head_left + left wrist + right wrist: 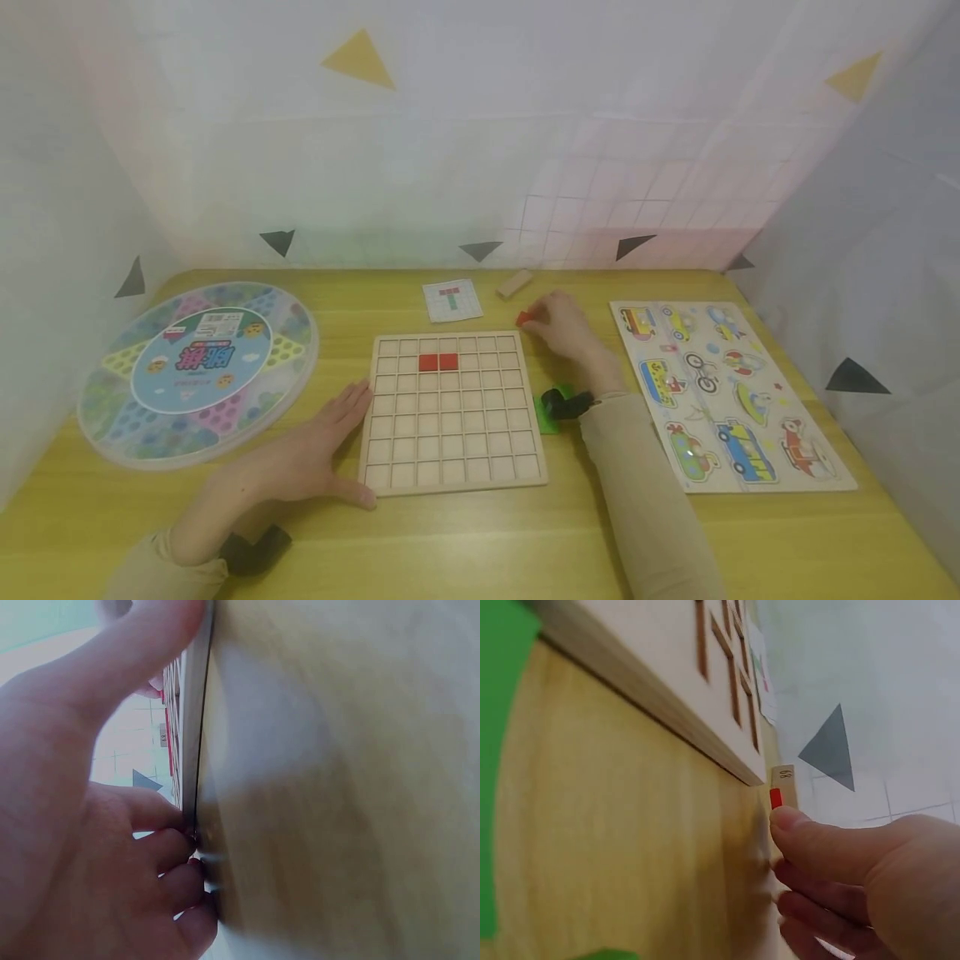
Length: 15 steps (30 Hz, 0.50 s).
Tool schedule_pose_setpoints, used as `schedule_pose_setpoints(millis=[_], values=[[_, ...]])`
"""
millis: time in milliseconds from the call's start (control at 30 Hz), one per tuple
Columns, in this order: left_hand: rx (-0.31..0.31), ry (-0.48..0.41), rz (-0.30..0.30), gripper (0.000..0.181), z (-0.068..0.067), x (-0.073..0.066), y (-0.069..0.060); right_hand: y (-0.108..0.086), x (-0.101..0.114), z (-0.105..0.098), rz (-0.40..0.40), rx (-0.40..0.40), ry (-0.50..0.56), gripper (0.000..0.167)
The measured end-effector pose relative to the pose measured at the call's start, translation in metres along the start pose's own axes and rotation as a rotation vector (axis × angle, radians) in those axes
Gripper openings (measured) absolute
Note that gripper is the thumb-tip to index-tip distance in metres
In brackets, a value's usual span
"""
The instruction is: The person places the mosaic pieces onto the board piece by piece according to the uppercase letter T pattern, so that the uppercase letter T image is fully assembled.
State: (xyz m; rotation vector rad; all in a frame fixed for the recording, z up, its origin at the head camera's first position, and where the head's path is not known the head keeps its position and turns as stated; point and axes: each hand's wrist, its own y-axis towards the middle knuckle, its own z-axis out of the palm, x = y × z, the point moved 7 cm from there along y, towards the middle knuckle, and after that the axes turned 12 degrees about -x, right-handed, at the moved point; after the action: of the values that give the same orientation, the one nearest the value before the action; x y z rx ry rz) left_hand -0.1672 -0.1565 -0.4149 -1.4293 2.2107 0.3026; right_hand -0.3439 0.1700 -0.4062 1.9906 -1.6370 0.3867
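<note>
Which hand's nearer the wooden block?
Right. The right hand, pinching a red piece, is just nearside and to the right of the wooden block; the left hand is farther off, at the grid board's left edge.

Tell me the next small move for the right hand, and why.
Probably carry the held red block to the empty square just right of the two red blocks on the board: the right hand pinches it, and the card appears to show three red squares in a row.
</note>
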Motion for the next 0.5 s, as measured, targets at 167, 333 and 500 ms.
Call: schedule_pose_setpoints(millis=[167, 333, 500], values=[[0.003, -0.003, -0.007, 0.134, -0.0002, -0.0003, 0.0000, -0.0001, -0.0008, -0.0043, 0.053, 0.008, 0.068, 0.030], [0.003, -0.013, -0.009, 0.134, -0.0008, -0.0013, -0.0008, -0.0013, 0.0007, -0.0064, 0.076, 0.024, 0.090, 0.034], [0.000, -0.008, -0.007, 0.134, -0.0012, -0.0021, -0.0010, -0.0018, 0.0032, -0.0093, 0.079, 0.018, 0.121, 0.039]])
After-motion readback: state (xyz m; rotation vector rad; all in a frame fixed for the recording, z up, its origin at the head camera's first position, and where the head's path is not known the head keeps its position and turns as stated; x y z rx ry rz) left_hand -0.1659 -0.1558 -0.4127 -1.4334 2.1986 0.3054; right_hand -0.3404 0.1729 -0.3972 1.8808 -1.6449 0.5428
